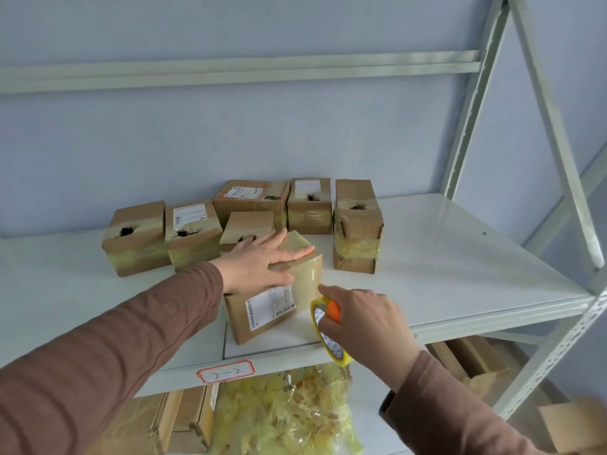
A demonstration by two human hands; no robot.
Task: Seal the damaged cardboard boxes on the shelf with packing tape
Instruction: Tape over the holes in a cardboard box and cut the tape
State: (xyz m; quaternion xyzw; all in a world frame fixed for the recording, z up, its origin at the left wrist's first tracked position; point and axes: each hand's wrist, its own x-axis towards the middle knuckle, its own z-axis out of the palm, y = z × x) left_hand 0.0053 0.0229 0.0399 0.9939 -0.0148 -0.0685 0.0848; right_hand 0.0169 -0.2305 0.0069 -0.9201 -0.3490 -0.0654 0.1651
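A taped cardboard box (279,300) with a white shipping label lies near the front edge of the white shelf (443,257). My left hand (259,261) presses flat on the box's top, fingers straight. My right hand (361,320) grips a roll of clear packing tape (328,336) with an orange cutter, just right of the box; a strip of tape runs from the roll onto the box's right side. Behind stand several more cardboard boxes (193,233), most with a dark torn hole on top.
A taller box stack (358,224) stands right of the held box. The grey shelf upright (558,323) rises at the right. A red-edged label (225,372) sits on the shelf's front lip. Below hang crumpled yellowish plastic (282,412) and more cartons (466,362).
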